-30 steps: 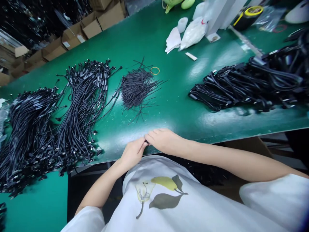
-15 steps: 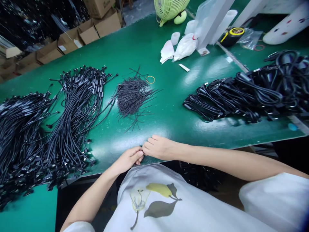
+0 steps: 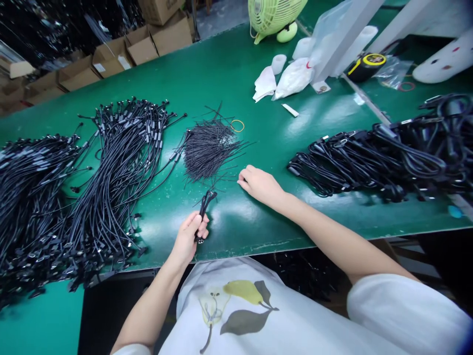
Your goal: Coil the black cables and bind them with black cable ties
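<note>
My left hand (image 3: 191, 235) is closed around a short folded bundle of black cable (image 3: 206, 203), held near the table's front edge. The bundle's looped end sticks up past the thumb, and a metal connector end shows below the fist. Over the table to the right, my right hand (image 3: 260, 185) has its fingertips pinched together at the end of a thin black twist tie. Just beyond lies a loose pile of black twist ties (image 3: 207, 150), with several strays around it. The palm side of the right hand is hidden.
Long black cables (image 3: 121, 148) lie heaped at the left. Folded black cables (image 3: 354, 158) are piled at the right. A yellow rubber band (image 3: 237, 125) is beside the ties. Farther back are a green fan (image 3: 275, 17), a white bag (image 3: 293, 79) and a tape measure (image 3: 365, 66).
My hands were together at the table's front edge and are now apart. The right hand has moved forward to the twist ties; the left has lifted slightly, bringing the folded cable into view.
</note>
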A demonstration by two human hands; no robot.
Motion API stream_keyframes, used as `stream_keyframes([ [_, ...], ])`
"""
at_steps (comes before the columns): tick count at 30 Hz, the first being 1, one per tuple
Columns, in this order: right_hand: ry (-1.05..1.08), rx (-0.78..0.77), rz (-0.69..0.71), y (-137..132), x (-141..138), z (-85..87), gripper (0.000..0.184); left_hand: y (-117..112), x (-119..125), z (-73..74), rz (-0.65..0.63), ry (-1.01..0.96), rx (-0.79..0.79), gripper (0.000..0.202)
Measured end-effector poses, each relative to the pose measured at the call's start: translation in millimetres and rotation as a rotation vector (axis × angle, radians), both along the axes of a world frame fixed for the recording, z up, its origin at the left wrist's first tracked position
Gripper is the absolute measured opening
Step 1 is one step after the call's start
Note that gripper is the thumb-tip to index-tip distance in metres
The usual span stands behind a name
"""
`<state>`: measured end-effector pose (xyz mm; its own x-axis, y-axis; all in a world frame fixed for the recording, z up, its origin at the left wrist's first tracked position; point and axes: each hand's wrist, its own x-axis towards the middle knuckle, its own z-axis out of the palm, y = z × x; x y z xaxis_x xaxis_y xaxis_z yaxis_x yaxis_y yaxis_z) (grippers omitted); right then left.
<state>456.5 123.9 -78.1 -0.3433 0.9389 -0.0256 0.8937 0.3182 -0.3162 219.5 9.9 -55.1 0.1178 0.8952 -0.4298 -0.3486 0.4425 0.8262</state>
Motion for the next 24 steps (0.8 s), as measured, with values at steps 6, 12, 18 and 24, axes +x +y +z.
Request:
stream_keyframes([
  [6,0.281,-0.063,0.059,-33,-1,3.8,0.010,-5,13,2.6,0.026,-0.058,-0.018,0.038],
  [12,0.960,-0.651,0.088,-81,-39,7.8,0.015,-9,24,-3.0,-0.058,-0.132,-0.021,0.055],
  [18,0.443,0.109,0.281,-100,-61,10.0,0.019,-10,19,-22.2,-0.079,0.467,0.254,0.041],
  [24,0.134,0.626,0.675,-93,-60,42.9,0.028,-6,12,-21.5,-0.067,0.312,0.161,0.037],
])
